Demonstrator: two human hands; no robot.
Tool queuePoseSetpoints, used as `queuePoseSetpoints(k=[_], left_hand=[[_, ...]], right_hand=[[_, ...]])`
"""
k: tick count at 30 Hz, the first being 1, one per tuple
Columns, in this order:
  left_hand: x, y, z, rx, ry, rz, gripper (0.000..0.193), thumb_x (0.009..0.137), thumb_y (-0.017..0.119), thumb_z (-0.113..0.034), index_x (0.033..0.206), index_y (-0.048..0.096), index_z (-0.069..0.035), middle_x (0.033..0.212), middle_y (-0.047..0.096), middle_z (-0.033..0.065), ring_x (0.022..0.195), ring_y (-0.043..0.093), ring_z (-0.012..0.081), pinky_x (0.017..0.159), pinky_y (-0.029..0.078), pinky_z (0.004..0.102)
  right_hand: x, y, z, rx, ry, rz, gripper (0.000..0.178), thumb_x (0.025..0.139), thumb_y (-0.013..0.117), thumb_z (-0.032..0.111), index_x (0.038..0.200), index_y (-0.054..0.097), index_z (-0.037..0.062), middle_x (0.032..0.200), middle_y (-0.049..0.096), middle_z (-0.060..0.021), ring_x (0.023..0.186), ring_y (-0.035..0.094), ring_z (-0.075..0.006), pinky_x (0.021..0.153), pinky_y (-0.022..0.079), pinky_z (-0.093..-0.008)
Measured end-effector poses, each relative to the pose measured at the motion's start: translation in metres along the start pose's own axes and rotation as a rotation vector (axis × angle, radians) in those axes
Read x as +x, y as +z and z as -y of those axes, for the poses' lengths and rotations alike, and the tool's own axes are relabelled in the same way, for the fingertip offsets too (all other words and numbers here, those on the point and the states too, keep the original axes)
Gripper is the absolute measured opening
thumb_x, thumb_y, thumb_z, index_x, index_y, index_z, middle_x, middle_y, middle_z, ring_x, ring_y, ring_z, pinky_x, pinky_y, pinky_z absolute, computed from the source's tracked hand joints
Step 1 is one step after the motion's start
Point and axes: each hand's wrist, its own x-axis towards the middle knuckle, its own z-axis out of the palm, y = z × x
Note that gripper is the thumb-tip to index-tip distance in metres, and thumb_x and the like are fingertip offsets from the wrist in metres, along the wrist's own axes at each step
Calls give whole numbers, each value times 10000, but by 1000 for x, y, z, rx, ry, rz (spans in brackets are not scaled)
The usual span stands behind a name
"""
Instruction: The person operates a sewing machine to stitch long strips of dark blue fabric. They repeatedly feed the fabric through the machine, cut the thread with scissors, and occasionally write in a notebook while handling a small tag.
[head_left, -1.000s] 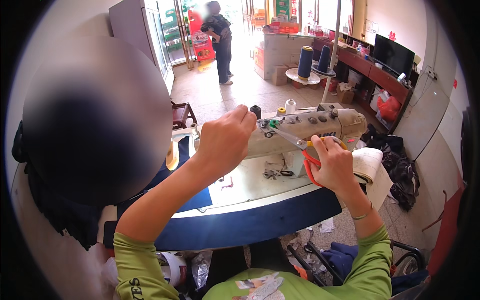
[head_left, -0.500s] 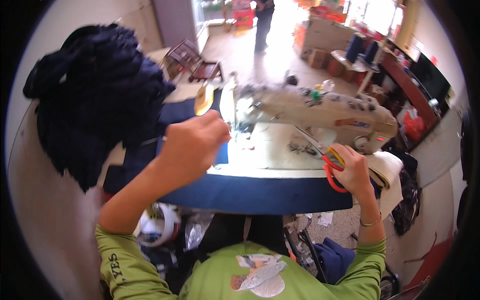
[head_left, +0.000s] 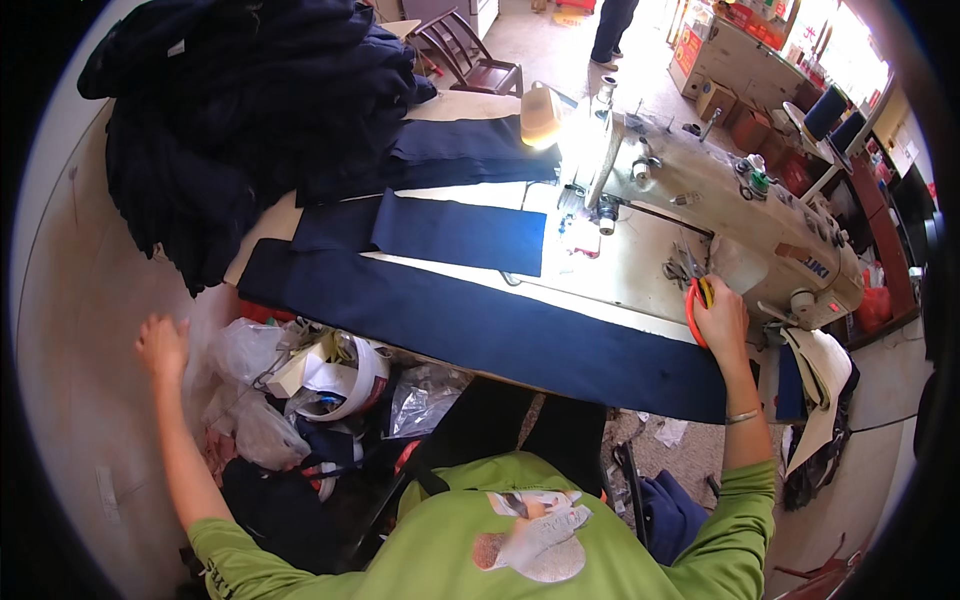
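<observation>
Left hand [head_left: 163, 347] has moved the farthest: half a second ago it was over the table [head_left: 272, 222], near the needle end of the sewing machine [head_left: 740, 200], fingers drawn together; it is now out to the far left, beyond the table's edge. Its fingers are parted and slightly bent, with nothing seen in them. Whether it touches the wall [head_left: 75, 330] behind it cannot be told.

Right hand [head_left: 720, 318] remains closed around the red and yellow handles of the scissors [head_left: 697, 305]. One second ago the blades were raised against the machine's arm, by the green part [head_left: 759, 182]; they now point down over the machine bed, near some dark scraps [head_left: 675, 270]. Blade opening is not clear.

View has swung down and to the left, bringing more of the dark cloth pile [head_left: 260, 120] and the white bucket [head_left: 362, 380] into sight. Long navy strip [head_left: 480, 325] lies along the table's near edge, as before; its right end is beside the right forearm. Shorter navy piece [head_left: 465, 235] lies behind it, left of the needle area.
</observation>
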Motion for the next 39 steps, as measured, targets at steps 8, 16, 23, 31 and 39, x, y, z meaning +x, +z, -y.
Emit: queuePoseSetpoints(k=[8, 16, 23, 31, 39], left_hand=[[-7, -140, -279, -1040, 1154, -126, 301, 860, 678, -47, 1158, 707, -24, 1273, 653, 153, 1226, 580, 316, 1046, 438, 419], [-8, -117, -432, -1107, 1434, -108, 433, 879, 721, -262, 1227, 650, -14, 1333, 609, 147, 1229, 559, 321, 1045, 436, 429], [-26, -118, -424, -1107, 1559, -62, 563, 892, 684, -425, 1279, 626, -20, 1357, 587, 125, 1248, 531, 308, 1027, 432, 421], [-37, -131, -428, -1096, 1551, -57, 524, 868, 712, -389, 1241, 641, -27, 1330, 598, 124, 1207, 544, 293, 968, 456, 405], [-38, -134, -436, -1068, 1525, -122, 495, 830, 737, -345, 1194, 653, -21, 1267, 617, 119, 1157, 560, 277, 929, 464, 384]], right_hand=[[4, -6, 24, -274, -118, 23, 307, 890, 682, 287, 1091, 646, 58, 1028, 666, -159, 967, 662, -373, 799, 540, -491], [-13, 0, 105, -43, -568, 27, 326, 892, 673, 230, 1145, 625, 30, 967, 643, -142, 911, 658, -328, 773, 531, -449], [-4, 26, 132, 81, -772, 131, 330, 909, 644, 157, 1209, 609, 22, 920, 636, -134, 817, 658, -299, 720, 527, -402], [4, 55, 125, 70, -835, 89, 327, 891, 625, 91, 1215, 666, 66, 827, 558, -88, 737, 625, -243, 644, 486, -371], [4, 56, 126, 55, -820, 81, 407, 824, 583, 63, 1223, 663, 44, 815, 649, -75, 714, 621, -256, 675, 471, -372]])
